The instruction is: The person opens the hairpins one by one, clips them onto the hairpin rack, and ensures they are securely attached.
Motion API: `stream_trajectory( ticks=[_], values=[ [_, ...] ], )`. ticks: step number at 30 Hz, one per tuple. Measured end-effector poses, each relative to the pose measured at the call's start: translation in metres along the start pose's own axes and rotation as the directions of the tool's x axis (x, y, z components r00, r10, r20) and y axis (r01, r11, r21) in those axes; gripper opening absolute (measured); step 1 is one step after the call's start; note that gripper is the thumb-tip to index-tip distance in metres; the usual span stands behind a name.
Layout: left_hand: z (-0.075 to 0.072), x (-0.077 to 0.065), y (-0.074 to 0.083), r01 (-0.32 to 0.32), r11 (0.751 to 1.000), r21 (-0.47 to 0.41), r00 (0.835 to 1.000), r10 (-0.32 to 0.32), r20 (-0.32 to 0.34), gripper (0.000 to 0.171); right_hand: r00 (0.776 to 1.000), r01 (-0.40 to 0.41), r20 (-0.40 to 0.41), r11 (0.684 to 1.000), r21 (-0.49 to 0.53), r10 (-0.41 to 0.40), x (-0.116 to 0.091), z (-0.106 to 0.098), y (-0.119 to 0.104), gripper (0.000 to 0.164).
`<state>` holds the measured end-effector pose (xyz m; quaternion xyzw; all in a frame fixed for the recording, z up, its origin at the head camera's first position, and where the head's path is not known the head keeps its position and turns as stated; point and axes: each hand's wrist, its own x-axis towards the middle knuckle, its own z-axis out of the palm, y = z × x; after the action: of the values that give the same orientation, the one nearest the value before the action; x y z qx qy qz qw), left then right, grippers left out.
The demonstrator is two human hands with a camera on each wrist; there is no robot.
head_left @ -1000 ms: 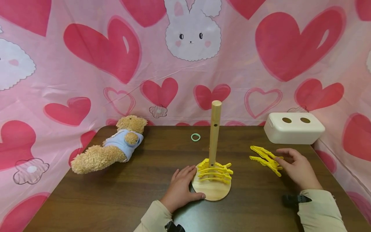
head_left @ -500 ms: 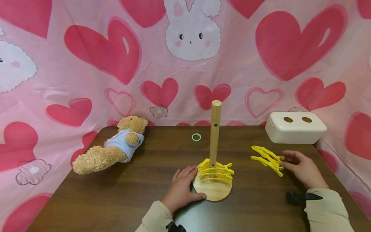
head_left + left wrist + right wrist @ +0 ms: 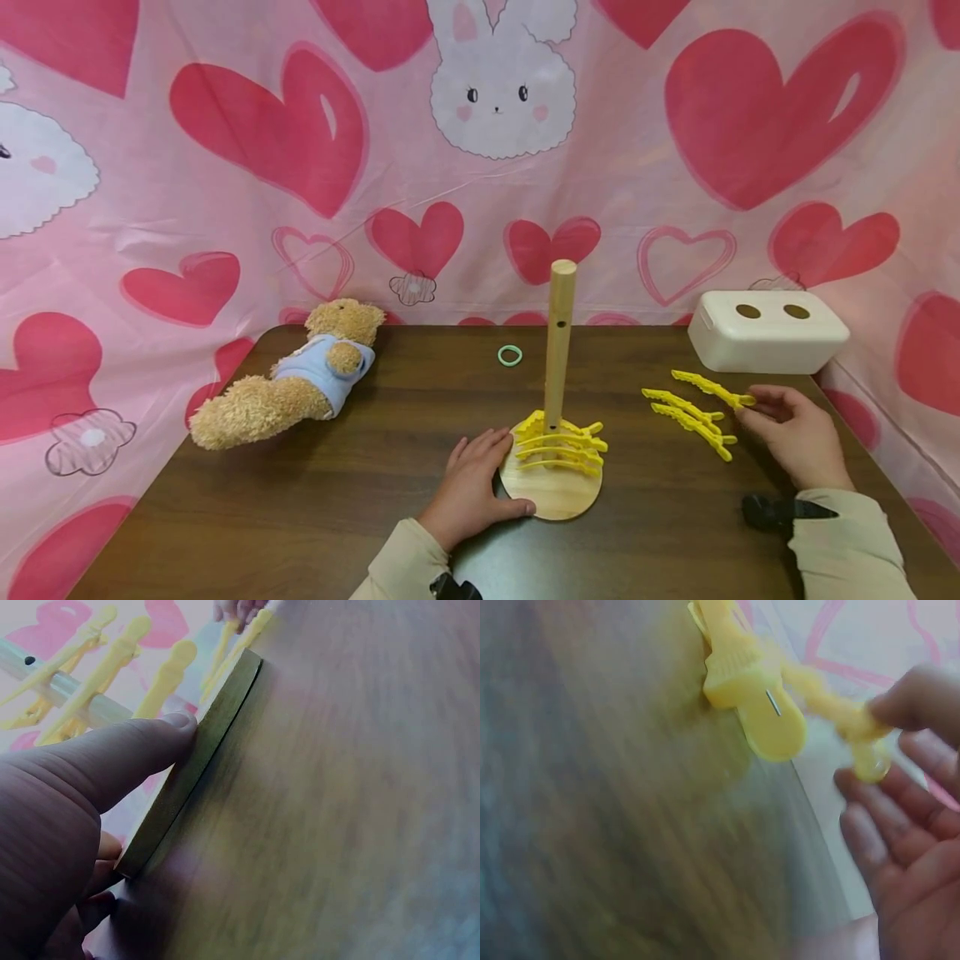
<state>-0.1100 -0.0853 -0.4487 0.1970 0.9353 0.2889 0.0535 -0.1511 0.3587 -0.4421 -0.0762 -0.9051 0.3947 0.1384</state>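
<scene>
My left hand holds the left edge of a round wooden base, with the thumb against its near rim. A wooden post rises from that base. Several yellow hair clips are lined up along the lower part of the post, as the left wrist view shows closer. On the right, my right hand pinches the tail end of one yellow hair clip between thumb and fingers. Beside it, two more clips lie side by side on the table, one of them large in the right wrist view.
A white box with two round holes stands at the back right of the dark wooden table. A small green ring lies behind the post. At the left is a teddy bear in a blue top. Pink heart-patterned cloth hangs behind.
The right hand has drawn back a little, then lifted one clip away from the other two, toward the back. The left hand and the stand stay in place.
</scene>
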Motion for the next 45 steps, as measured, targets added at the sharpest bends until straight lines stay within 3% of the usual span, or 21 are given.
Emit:
stream_trajectory(
  ticks=[6,13,22,29,38,45],
  values=[
    [0.001,0.0,0.0,0.011,1.0,-0.002,1.0,-0.011,0.008,0.097,0.997,0.044,-0.062,0.993,0.107,-0.037,-0.003,0.0,-0.011,0.044],
    [0.002,0.0,-0.002,0.008,1.0,0.013,1.0,-0.008,0.005,0.097,0.994,0.111,-0.027,0.981,0.157,-0.108,-0.008,0.0,-0.029,0.037],
    [0.001,0.0,-0.002,0.009,1.0,0.005,1.0,-0.009,0.003,0.097,0.972,0.234,-0.012,0.955,0.18,-0.236,-0.016,-0.001,-0.063,0.025],
    [0.002,0.0,-0.002,0.014,1.0,-0.007,1.0,-0.014,0.008,0.098,0.96,0.264,0.031,0.934,0.241,-0.279,-0.023,0.006,-0.085,0.02],
    [0.002,0.001,-0.002,0.009,1.0,-0.012,1.0,-0.009,0.005,0.098,0.939,0.292,0.059,0.874,0.39,-0.34,-0.033,0.016,-0.107,0.02],
    [0.002,0.0,-0.002,0.009,1.0,-0.011,1.0,-0.009,0.002,0.097,0.924,0.31,0.083,0.858,0.41,-0.373,-0.043,0.022,-0.125,0.021]
  ],
)
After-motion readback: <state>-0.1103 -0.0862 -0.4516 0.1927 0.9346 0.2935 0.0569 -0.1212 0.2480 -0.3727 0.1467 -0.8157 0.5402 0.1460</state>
